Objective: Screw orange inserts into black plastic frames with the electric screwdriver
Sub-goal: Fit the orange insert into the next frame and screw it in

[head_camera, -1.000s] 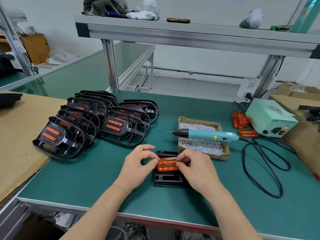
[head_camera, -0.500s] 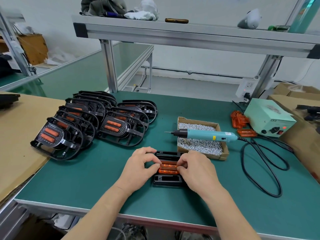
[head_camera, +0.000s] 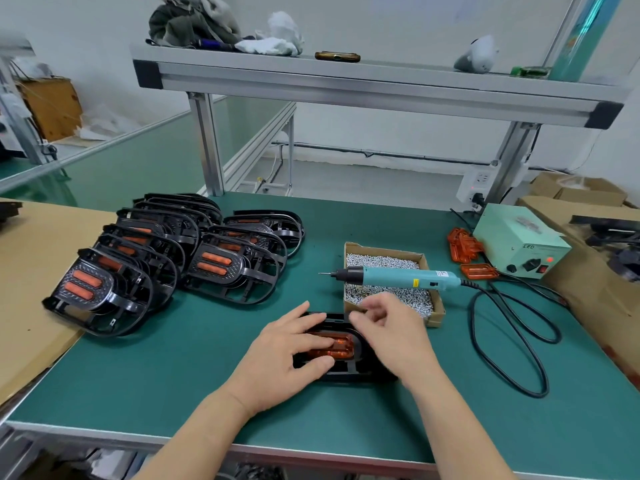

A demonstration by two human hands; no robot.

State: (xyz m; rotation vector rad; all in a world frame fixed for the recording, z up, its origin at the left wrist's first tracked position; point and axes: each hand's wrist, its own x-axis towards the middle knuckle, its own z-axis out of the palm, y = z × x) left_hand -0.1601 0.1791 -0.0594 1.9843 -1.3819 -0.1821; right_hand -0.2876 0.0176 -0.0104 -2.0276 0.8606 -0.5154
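A black plastic frame (head_camera: 346, 374) lies flat on the green mat near the front edge, with an orange insert (head_camera: 341, 344) seated in its middle. My left hand (head_camera: 287, 355) presses straight, spread fingers on the insert and the frame's left side. My right hand (head_camera: 391, 327) hovers just above the frame's right end, fingers loosely curled, beside the screw box; nothing shows between its fingers. The teal electric screwdriver (head_camera: 398, 277) lies across the cardboard box of screws (head_camera: 438, 317), tip pointing left, untouched.
Two rows of finished frames (head_camera: 104, 285) (head_camera: 225, 268) lean at the left, partly on cardboard (head_camera: 31, 271). Spare orange inserts (head_camera: 462, 244) sit by the green power unit (head_camera: 519, 244). A black cable (head_camera: 512, 341) loops at right. Cardboard boxes (head_camera: 588, 289) stand far right.
Both hands lowered the orange insert into the frame. The left hand then flattened onto it, and the right hand let go and lifted toward the screw box.
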